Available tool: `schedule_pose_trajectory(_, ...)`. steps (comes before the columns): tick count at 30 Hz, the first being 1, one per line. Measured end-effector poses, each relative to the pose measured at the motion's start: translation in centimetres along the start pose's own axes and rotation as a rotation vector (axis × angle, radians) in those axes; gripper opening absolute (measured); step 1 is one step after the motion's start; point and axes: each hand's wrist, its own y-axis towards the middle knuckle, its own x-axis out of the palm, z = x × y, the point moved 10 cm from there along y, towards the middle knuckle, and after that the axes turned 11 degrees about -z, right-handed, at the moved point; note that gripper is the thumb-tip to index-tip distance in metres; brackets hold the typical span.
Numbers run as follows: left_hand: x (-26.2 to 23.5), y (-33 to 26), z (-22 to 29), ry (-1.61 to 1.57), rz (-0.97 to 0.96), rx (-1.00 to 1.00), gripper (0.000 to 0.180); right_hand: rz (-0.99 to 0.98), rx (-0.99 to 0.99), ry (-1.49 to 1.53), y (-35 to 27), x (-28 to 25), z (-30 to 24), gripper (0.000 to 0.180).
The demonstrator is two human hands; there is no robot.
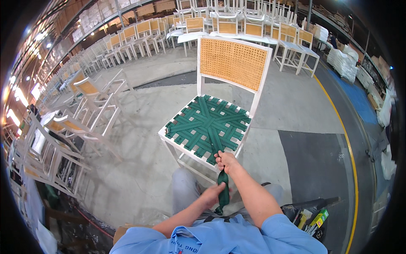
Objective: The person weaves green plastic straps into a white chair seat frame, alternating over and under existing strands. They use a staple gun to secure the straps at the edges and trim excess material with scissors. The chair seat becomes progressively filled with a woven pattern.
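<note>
A white wooden chair point(257, 101) with a woven cane back point(231, 63) stands in front of me, its seat facing up. Green webbing point(186, 122) is interlaced across the seat frame, with diagonal bands crossing near the middle. One green webbing strap point(215, 137) runs from that crossing over the front edge toward me. My right hand point(227, 161) is closed on this strap at the front of the seat. Below it, my left hand point(212, 195), slightly blurred, grips the loose hanging length, which is bunched and dangles above my lap.
Several unfinished white chairs point(91, 91) stand and lean at the left. Many cane-backed chairs point(194, 24) line the back, some stacked. An open tool bag point(311, 218) with a yellow-green box point(320, 217) lies at my right. Wrapped white bundles point(342, 63) sit beyond the yellow floor line point(350, 148).
</note>
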Motion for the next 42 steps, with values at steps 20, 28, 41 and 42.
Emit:
schedule_pose_trajectory(20,-10.5,4.5,11.0,-0.562,1.094,0.426,0.099,0.301,-0.275,-0.347,-9.5,-3.6,7.0,0.043)
schedule_pose_trajectory(28,-10.9,5.2,11.8,-0.567,1.045,0.476,0.101,0.3,-0.297,-0.399,-11.3,-4.3,8.1,0.041)
schedule_pose_trajectory(41,-11.3,6.1,12.0,-0.575,0.946,0.479,0.109,0.311,-0.26,-0.617,-8.5,-7.4,10.7,0.04)
schedule_pose_trajectory(42,-11.4,6.2,12.4,-0.572,0.946,0.483,0.109,0.31,-0.232,-0.648,-7.8,-7.6,10.5,0.041)
